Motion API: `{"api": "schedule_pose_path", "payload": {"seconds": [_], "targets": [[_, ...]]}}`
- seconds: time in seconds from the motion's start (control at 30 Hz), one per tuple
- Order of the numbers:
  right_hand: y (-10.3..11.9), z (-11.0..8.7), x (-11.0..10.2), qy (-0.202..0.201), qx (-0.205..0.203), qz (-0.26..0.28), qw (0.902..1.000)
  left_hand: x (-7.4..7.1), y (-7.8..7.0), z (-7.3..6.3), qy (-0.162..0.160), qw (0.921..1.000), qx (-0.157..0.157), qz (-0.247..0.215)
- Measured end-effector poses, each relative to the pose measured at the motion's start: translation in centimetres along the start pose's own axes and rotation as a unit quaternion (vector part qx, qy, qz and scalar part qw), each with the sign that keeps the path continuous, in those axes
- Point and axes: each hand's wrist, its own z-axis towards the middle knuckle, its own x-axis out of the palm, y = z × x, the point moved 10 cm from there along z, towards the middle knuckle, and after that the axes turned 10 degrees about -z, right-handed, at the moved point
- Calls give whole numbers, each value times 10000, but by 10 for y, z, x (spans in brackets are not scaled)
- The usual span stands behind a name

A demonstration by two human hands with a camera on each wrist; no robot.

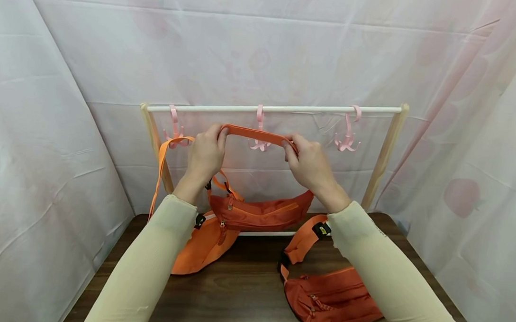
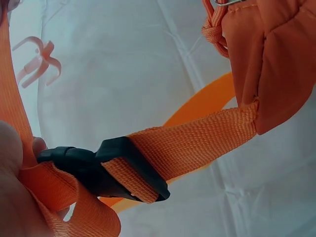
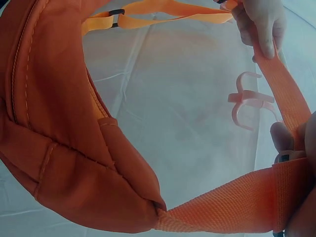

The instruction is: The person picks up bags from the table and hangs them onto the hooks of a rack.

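Observation:
Both hands stretch an orange strap (image 1: 255, 134) between them in front of the middle pink hook (image 1: 259, 143). My left hand (image 1: 206, 149) pinches its left part and my right hand (image 1: 308, 162) pinches its right part. From this strap a rust-orange waist bag (image 1: 260, 213) hangs below, zips facing me. In the left wrist view a black buckle (image 2: 98, 165) joins the strap close to the left hand. Whether the strap touches the hook cannot be seen. Behind the left forearm, a lighter orange bag (image 1: 208, 247) hangs by its strap (image 1: 160, 169) from the left pink hook (image 1: 173, 129).
A white rail (image 1: 302, 109) on wooden posts (image 1: 386, 158) carries the hooks, including a right pink hook (image 1: 347, 135). Another rust-orange waist bag (image 1: 330, 301) lies on the dark wooden table (image 1: 240, 293), partly under the right forearm. Pale curtains (image 1: 262, 52) enclose the table.

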Motion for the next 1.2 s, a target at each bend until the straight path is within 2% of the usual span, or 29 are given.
{"api": "schedule_pose_path", "payload": {"seconds": [0.27, 0.6, 0.9, 1.2], "targets": [[-4, -1, 8, 128, 80, -48, 9999, 8, 7, 7, 11, 9998, -199, 66], [-13, -7, 18, 330, 216, -53, 9992, 24, 20, 5, 195, 9989, -434, -28], [-20, -12, 25, 389, 251, -131, 9988, 31, 26, -5, 313, 9984, -467, -65], [-24, -13, 29, 450, 298, -164, 9984, 34, 29, -24, 381, 9971, -586, -303]]}}
